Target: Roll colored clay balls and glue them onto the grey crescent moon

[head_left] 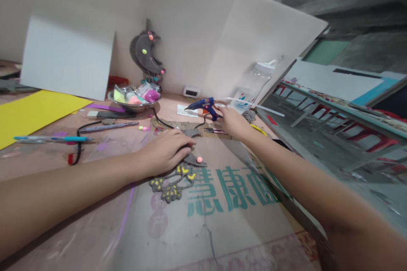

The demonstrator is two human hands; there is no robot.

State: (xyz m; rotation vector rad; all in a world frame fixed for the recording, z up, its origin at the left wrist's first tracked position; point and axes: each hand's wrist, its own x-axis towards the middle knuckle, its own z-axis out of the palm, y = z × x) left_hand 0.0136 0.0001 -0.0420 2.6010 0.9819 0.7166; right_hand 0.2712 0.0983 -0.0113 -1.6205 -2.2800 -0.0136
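My left hand rests on the cardboard-covered table, its fingers closed over a grey felt crescent moon and hiding most of it. A pink pompom sits near the crescent's lower tip. Grey flower-shaped pendants with yellow fillings lie just below that hand. Farther back, my right hand has its fingers closed at the rear of a blue hot glue gun. The gun's nozzle points left, a small red light glows on it, and a clear glue stick extends behind.
A finished-looking grey moon leans on the back wall. Left of centre stands a metal bowl of colourful packets. Pens, yellow sheet and white board are at left. A water bottle stands at back right; the table edge falls away beyond it.
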